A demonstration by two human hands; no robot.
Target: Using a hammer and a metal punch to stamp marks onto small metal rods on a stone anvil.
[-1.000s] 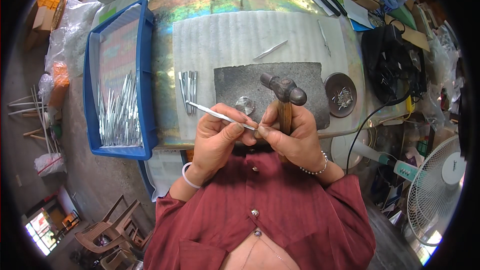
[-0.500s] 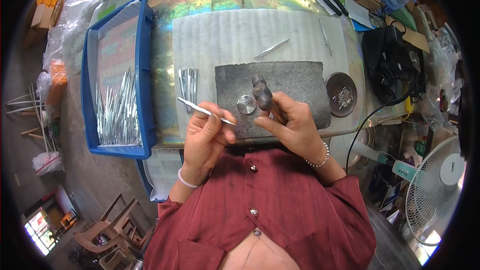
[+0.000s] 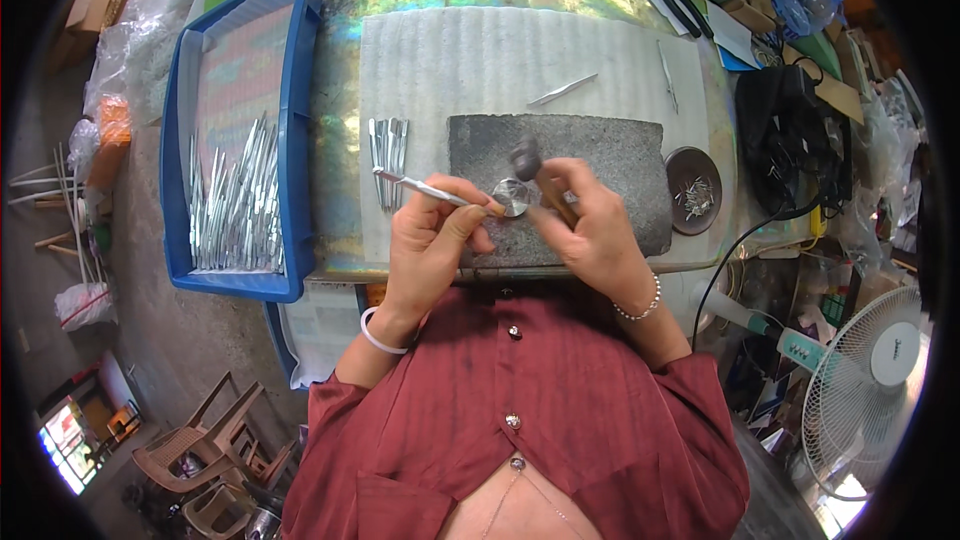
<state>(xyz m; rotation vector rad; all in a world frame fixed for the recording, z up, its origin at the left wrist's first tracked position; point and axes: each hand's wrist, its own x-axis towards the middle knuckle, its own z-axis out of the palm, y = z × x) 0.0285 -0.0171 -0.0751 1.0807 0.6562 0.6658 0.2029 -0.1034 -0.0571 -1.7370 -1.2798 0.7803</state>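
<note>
Head view: left hand (image 3: 428, 248) grips slim metal piece (image 3: 421, 187); right hand (image 3: 600, 238) grips hammer (image 3: 527, 160) near shiny disc (image 3: 512, 198).

The slim metal rod (image 3: 430, 189) is being brought up to the round metal disc (image 3: 515, 199) by the left hand (image 3: 430, 232), while the hammer (image 3: 526, 156), its head now blurred, is being shifted toward the disc's far side by the right hand (image 3: 598, 238).

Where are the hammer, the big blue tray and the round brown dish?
Hammer (image 3: 525, 158), head view: on its metal head.
Blue tray (image 3: 299, 130), head view: on its right side wall.
Brown dish (image 3: 693, 162), head view: on a bare bit inside, near the far rim.
</note>
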